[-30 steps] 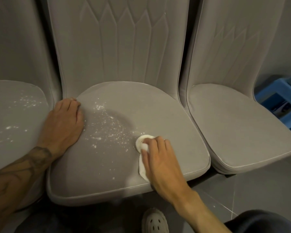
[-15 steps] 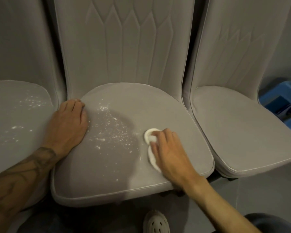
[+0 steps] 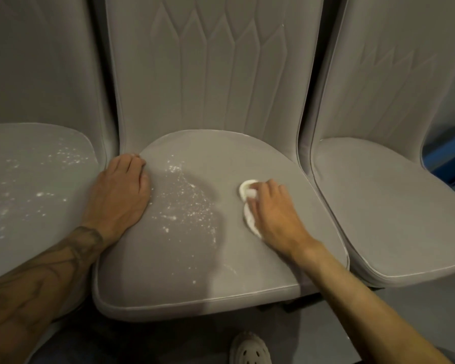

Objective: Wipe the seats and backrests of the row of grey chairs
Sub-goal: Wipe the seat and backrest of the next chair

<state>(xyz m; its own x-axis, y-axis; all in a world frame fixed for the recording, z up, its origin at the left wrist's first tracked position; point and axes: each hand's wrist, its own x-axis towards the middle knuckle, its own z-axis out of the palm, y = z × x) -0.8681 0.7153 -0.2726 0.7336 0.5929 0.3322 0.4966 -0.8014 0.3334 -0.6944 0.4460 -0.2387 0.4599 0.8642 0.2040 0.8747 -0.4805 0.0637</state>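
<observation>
My left hand (image 3: 118, 198) lies flat, fingers straight and together, on the left edge of the middle chair's seat (image 3: 247, 153), I judge to brace the chair. My right hand (image 3: 276, 214) curls its fingers over a folded white wipe (image 3: 248, 194), pressing it onto the seat's right half, just right of the scattered white powder (image 3: 187, 206) it must sweep. The left seat (image 3: 37, 179) is speckled too.

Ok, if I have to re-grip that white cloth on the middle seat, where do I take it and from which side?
Probably the rounded far end of the white cloth, pinched from above and the left. It lies flat on the middle seat, and the right hand covers its right side, so only the left edge and far end show.
</observation>
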